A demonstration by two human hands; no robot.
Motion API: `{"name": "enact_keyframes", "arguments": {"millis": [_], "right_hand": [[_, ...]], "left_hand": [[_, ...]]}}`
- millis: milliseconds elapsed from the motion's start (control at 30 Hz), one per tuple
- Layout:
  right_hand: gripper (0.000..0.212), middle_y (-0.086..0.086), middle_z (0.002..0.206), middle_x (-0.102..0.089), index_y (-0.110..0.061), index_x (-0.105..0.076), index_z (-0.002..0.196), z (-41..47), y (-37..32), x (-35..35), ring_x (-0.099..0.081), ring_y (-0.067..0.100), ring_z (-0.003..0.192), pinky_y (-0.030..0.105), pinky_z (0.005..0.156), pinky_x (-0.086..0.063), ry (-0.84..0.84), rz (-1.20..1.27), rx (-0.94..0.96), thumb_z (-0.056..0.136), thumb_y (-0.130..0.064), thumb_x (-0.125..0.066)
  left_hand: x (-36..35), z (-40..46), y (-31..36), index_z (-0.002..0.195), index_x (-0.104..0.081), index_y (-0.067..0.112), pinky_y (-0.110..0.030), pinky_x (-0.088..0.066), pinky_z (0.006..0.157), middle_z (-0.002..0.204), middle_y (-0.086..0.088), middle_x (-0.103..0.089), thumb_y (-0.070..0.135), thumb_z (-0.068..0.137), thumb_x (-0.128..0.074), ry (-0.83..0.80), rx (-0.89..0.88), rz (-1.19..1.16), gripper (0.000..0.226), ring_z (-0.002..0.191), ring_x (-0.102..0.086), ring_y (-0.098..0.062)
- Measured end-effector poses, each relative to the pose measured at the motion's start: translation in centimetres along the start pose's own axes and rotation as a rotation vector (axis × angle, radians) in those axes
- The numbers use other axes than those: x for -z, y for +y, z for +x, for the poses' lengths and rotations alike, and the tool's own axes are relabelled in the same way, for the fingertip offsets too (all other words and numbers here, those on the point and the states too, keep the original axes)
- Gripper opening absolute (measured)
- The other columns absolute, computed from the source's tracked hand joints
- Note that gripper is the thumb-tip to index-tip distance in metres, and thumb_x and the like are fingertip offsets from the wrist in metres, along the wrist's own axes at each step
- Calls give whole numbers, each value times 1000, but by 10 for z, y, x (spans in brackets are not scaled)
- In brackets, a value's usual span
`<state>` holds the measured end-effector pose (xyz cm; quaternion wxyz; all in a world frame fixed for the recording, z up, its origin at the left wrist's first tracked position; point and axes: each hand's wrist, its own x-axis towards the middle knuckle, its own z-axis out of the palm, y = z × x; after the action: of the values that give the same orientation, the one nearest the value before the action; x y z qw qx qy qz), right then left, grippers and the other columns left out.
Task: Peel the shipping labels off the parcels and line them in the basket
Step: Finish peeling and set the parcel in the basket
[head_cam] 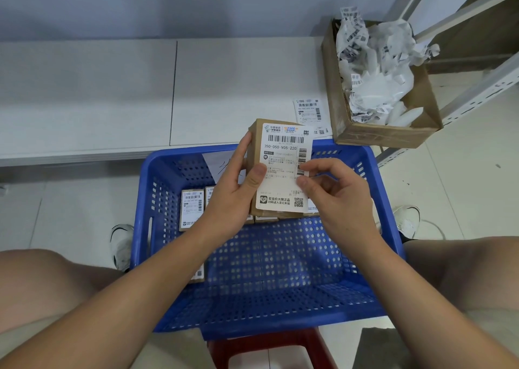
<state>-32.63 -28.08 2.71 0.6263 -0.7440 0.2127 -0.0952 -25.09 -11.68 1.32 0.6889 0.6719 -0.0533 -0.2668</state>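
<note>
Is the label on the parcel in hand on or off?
On: the label lies mostly flat on the parcel; right hand pinches its edge.

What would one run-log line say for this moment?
left hand: holds parcel over blue basket | right hand: pinches shipping label edge | label: mostly stuck

Parcels (pixel 192 210) in basket (pixel 280 298); box (pixel 384 135) behind-right.

Left hand (pixel 238 188) holds parcel (pixel 254 143); right hand (pixel 337 194) pinches label (pixel 283 169)
</note>
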Motion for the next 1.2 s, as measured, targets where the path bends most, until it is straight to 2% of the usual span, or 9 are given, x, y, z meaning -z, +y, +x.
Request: {"name": "enact_keyframes", "arguments": {"millis": [200, 433, 533, 700, 800, 867, 933, 1033, 1200], "right_hand": [[15, 17, 99, -67, -13, -69, 102, -1, -2, -1, -68, 36, 84, 44, 72, -62, 4, -1, -6, 91, -3, -72], [20, 4, 97, -70, -26, -63, 92, -3, -5, -6, -71, 14, 69, 21, 58, -57, 106, -132, 51, 89, -11, -77], [24, -1, 95, -69, -28, -59, 96, -4, -4, -8, -68, 9, 70, 16, 57, -52, 140, -196, 83, 87, -18, -79], [65, -8, 119, -54, -25, -51, 128, 1, 3, -7, -56, 6, 106, 22, 87, -52, 154, -359, 151, 76, -38, -88], [107, -9, 148, -36, -28, -28, 154, 11, 4, -5, -39, 7, 138, 36, 111, -44, 54, -321, 134, 68, -56, -85], [119, -10, 158, -27, -30, -20, 158, 18, 2, -4, -30, 9, 146, 43, 116, -40, 4, -306, 136, 64, -63, -84], [112, -13, 155, -36, -29, -32, 153, 23, 0, -1, -39, 6, 142, 41, 113, -43, -31, -274, 106, 61, -61, -88], [76, -14, 119, -67, -22, -57, 133, 25, -1, 5, -66, 3, 109, 33, 89, -59, -26, -137, 33, 67, -32, -93], [18, -1, 99, -77, -14, -74, 106, 34, 6, 15, -74, 13, 90, 30, 71, -60, 62, -20, 78, 89, -20, -77]], "left_hand": [[2, 1, 0, 156, -25, 48, -24, -62, 70, 142, 17, -54, 20, 106, -52, 3, -2, 11, 64, 113, -70, -7], [1, 0, -3, 141, -27, 66, -39, -64, 85, 148, 17, -54, 26, 104, -56, 33, -62, 113, 61, 120, -68, -10], [0, -1, -3, 139, -26, 66, -33, -64, 82, 142, 23, -54, 25, 105, -55, 36, -61, 117, 61, 120, -67, -9], [-1, -3, 1, 138, -27, 65, -24, -62, 77, 131, 35, -55, 22, 105, -54, 29, -56, 97, 60, 116, -68, -3], [-3, -5, 3, 141, -27, 64, -25, -62, 78, 125, 42, -58, 28, 104, -54, -18, -56, 125, 59, 114, -68, 0], [-5, -7, 4, 142, -27, 65, -32, -64, 78, 125, 44, -60, 37, 99, -55, -69, -38, 131, 59, 113, -70, -3], [-5, -8, 3, 145, -27, 63, -35, -65, 74, 125, 40, -62, 39, 97, -55, -96, -18, 130, 60, 109, -73, -8], [-3, -8, 3, 143, -30, 64, -35, -65, 69, 126, 31, -66, 30, 104, -54, -116, 9, 131, 58, 104, -75, -12], [-1, -9, 3, 137, -35, 66, -32, -64, 69, 124, 24, -69, 25, 105, -53, -164, 46, 135, 56, 105, -75, -14]]}}
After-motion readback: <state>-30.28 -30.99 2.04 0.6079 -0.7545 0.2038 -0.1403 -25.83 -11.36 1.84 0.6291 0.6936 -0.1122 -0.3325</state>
